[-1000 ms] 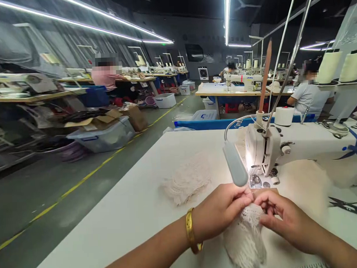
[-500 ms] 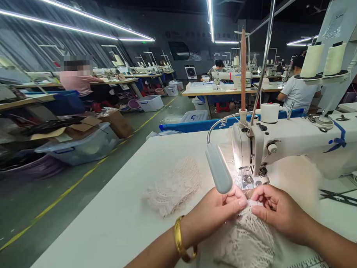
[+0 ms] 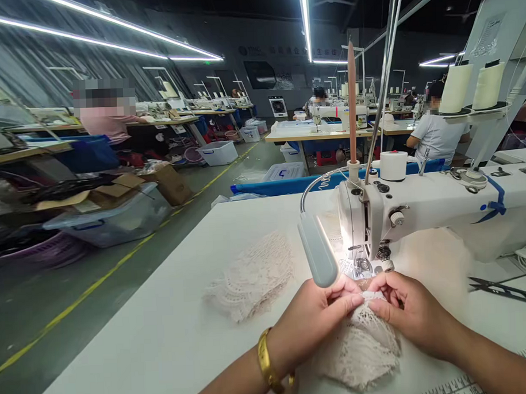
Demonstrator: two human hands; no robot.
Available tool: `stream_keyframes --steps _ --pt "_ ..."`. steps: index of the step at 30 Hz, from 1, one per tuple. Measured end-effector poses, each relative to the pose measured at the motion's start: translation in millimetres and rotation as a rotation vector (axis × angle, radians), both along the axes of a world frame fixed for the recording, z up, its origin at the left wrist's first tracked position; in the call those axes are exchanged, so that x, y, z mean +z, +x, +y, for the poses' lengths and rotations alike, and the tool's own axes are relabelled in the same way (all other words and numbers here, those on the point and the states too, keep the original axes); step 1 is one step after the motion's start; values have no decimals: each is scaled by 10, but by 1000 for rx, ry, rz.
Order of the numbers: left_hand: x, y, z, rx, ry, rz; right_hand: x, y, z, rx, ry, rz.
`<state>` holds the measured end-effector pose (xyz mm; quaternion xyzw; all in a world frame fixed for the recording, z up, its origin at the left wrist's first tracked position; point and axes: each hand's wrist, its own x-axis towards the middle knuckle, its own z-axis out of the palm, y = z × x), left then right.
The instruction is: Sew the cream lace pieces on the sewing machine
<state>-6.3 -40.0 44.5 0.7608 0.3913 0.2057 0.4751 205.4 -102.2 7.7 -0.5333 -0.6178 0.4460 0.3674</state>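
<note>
In the head view, the person sits at a white tabletop (image 3: 134, 345) with both bare hands drawn close together near the needle end of a sewing machine (image 3: 444, 205). The left hand (image 3: 312, 319) has thumb and fingers pinched narrow on the upper edge of a pale lace piece (image 3: 359, 354), and the right hand (image 3: 416, 315) pinches the same edge just to its right, its other fingers curled in. The lace hangs toward the near side, bunched and folded on the tabletop between the two wrists; whether its far edge reaches under the presser foot (image 3: 362, 267) I cannot tell, as the fingers hide it. A grey lamp (image 3: 319, 249) stands just beyond the left fingertips. Farther left lies more lace (image 3: 257, 277), one piece or a stack; to the right rest black thread snips (image 3: 501, 290), and a ruler (image 3: 459, 385) lies at the near right. To my eye the cloth is light, limp and soft, likely stretchy, and its openwork could snag or pull out of shape. I would hold it as here, lightly by fingertips at both sides of the denser edge, leaving the loose, holey body unpulled.
</note>
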Motion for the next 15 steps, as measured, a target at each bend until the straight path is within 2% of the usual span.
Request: stream_keyframes --steps 6,15 --pt "17 -2 -7 13 16 -7 24 -18 -4 -8 24 36" --pt "-18 23 -1 9 -5 7 -45 2 18 -14 94 17"
